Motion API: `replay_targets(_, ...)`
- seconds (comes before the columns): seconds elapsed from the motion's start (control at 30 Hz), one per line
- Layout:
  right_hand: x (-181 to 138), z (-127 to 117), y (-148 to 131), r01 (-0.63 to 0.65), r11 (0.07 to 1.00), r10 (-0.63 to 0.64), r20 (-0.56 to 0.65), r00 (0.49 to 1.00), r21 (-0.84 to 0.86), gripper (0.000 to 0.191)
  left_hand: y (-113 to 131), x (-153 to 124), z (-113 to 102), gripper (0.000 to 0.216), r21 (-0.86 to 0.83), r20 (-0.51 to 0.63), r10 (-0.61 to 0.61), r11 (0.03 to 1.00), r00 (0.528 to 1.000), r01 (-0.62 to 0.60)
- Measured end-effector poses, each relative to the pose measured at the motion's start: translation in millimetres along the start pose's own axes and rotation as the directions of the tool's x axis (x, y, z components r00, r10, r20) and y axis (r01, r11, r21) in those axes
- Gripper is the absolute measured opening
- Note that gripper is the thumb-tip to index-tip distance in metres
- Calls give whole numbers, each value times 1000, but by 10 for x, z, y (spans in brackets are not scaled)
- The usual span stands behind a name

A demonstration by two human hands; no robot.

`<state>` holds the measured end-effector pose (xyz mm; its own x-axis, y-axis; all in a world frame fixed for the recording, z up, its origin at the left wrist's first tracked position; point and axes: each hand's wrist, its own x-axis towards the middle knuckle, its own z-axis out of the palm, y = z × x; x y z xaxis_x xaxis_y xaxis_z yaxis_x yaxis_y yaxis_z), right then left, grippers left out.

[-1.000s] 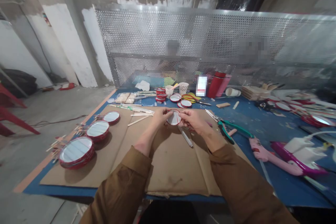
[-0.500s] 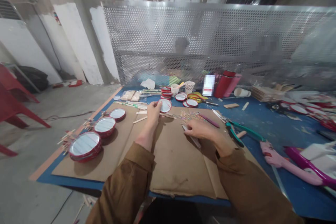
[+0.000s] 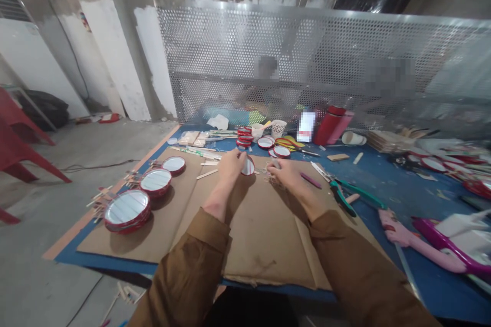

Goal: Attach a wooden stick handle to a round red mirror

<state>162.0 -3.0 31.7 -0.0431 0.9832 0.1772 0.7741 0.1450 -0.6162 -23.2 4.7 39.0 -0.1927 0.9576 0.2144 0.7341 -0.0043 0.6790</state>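
Observation:
My left hand (image 3: pixel 231 166) is closed on a small round disc (image 3: pixel 248 165) with a red rim and a pale, shiny face, held tilted just above the cardboard. My right hand (image 3: pixel 286 172) has its fingers pinched over a loose pile of rubber bands (image 3: pixel 271 176). Something pale shows at its fingertips, too small to make out. A purple pen-like tool (image 3: pixel 311 180) lies just right of that hand. Left of my left hand lie several flat wooden sticks (image 3: pixel 207 174). Stacks of larger red-rimmed discs (image 3: pixel 127 209) with sticks at their sides stand on the cardboard's left.
The cardboard sheet (image 3: pixel 253 245) covers part of a blue table (image 3: pixel 387 173). Teal-handled pliers (image 3: pixel 343 196) and a pink and purple tool (image 3: pixel 425 250) lie to the right. Cups (image 3: pixel 278 128), a red bottle (image 3: pixel 329 126) and a phone (image 3: pixel 306 126) stand before a perforated metal screen (image 3: pixel 238 51).
My right hand has moved up and away from me, onto the rubber bands; the pale stick under it no longer shows on the cardboard. My left hand has shifted slightly right, turning the disc.

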Motion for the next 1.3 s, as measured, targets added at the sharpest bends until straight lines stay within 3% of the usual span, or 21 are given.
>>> replay_targets(0.17, 79, 301, -270, 54, 983, -35, 112, 993, -175, 7, -137, 87, -306, 37, 78, -170, -131, 986, 977, 146)
replay_targets(0.4, 69, 312, -325, 66, 954, -9, 192, 981, -293, 12, -331, 124, -495, 38, 181, -210, -258, 938, 943, 297)
replay_targets(0.6, 37, 232, -231, 50, 987, -29, 133, 991, -156, 6, -396, 142, -506, 41, 210, -173, -259, 933, 950, 293)
replay_targets(0.77, 44, 149, -77, -31, 991, 29, 21, 999, 131, 5, -460, 163, -414, 30, 239, -37, -272, 932, 962, 273)
replay_targets(0.83, 42, 91, -58, -68, 933, 69, 12, 998, 354, 11, -468, 167, -371, 24, 252, -39, -241, 937, 970, 243)
replay_targets(0.9, 26, 12, -68, -114, 812, 105, 49, 993, 573, 24, -464, 185, -348, 23, 239, -62, -166, 955, 984, 176)
replay_targets(0.97, -10, -85, -90, -177, 685, 104, 145, 984, 707, 33, -442, 214, -349, 25, 185, -43, -31, 982, 999, 39)
replay_targets(1.03, -63, -188, -106, -244, 617, 62, 263, 963, 748, 37, -394, 237, -360, 28, 74, 27, 138, 987, 990, -139)
replay_targets(1.13, -158, -304, -110, -324, 616, 16, 400, 916, 718, 38, -270, 215, -330, 30, -181, 154, 297, 946, 942, -269)
replay_targets(1.2, -213, -329, -105, -341, 649, 9, 441, 898, 680, 39, -170, 148, -245, 32, -345, 259, 310, 914, 914, -213)
replay_targets(1.3, -254, -302, -90, -315, 696, -1, 440, 898, 645, 37, -25, -12, -8, 29, -528, 422, 397, 838, 815, -135)
